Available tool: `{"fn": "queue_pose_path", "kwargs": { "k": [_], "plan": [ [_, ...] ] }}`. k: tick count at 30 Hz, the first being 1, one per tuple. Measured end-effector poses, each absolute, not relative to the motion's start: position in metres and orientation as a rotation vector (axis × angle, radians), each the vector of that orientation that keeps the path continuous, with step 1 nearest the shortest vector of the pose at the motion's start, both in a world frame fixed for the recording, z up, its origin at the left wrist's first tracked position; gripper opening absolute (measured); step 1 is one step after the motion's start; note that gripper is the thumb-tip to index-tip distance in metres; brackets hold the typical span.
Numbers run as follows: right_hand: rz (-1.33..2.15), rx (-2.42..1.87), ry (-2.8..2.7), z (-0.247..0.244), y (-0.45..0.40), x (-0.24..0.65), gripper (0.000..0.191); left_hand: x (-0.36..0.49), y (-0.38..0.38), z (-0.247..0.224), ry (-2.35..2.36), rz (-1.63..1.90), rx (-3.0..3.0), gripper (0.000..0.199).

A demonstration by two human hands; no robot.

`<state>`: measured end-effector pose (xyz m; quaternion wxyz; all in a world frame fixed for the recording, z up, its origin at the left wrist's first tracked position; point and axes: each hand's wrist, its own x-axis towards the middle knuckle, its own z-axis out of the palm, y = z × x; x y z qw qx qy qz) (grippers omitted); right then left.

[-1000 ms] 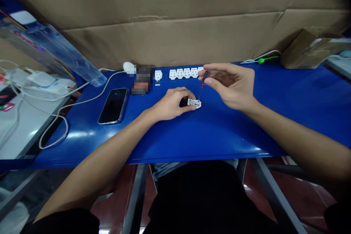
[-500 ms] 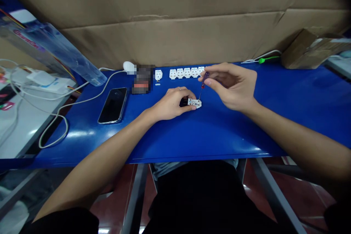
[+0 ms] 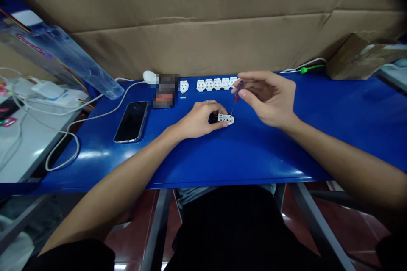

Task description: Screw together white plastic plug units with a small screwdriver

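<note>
Pinched between the thumb and fingers of my left hand [image 3: 202, 119] is a small white plastic socket module [image 3: 226, 119], held down on the blue table. My right hand [image 3: 270, 98] grips a screwdriver [image 3: 237, 93] by its purple and red handle, thumb and fingers around it. The thin shaft slants down to the module's right end, where the tip seems to touch it; the exact contact is too small to make out. Behind my hands a row of similar white modules [image 3: 217, 84] stands along the back, the rightmost partly beside my right fingertips.
A single white module [image 3: 184, 87] stands apart, left of the row. A phone [image 3: 131, 122] lies left of my left hand, with a white cable [image 3: 78, 152] looping beside it. A blurred dark packet [image 3: 164, 91], a green-handled tool [image 3: 304, 70] and a cardboard box [image 3: 346, 57] sit at the back.
The screwdriver handle has turned and tilted slightly to the right, with my right fingers shifting a little around it. My left hand and the module stay in place.
</note>
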<state>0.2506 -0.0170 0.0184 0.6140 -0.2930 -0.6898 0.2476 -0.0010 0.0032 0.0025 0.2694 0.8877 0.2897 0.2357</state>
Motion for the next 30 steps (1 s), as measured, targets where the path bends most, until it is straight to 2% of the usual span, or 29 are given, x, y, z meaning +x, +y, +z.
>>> {"fn": "queue_pose_path", "kwargs": {
  "k": [5, 11, 21, 26, 30],
  "plan": [
    [0.57, -0.636, -1.63, 0.021, -0.018, 0.254, 0.027, 0.005, 0.001, -0.001, 0.844, 0.703, 2.351, 0.021],
    [0.544, -0.575, -1.584, 0.016, -0.014, 0.252, 0.033, 0.01, 0.001, -0.003, 0.845, 0.726, 2.308, 0.02],
    [0.519, -0.602, -1.622, 0.019, -0.015, 0.253, 0.027, 0.008, 0.002, -0.003, 0.819, 0.737, 2.279, 0.022],
    [0.635, -0.635, -1.632, 0.017, -0.016, 0.252, 0.041, 0.009, 0.003, -0.003, 0.827, 0.723, 2.28, 0.023],
    [0.626, -0.623, -1.676, 0.019, -0.018, 0.255, 0.033, 0.009, 0.003, -0.003, 0.82, 0.73, 2.279, 0.022]
  ]
}}
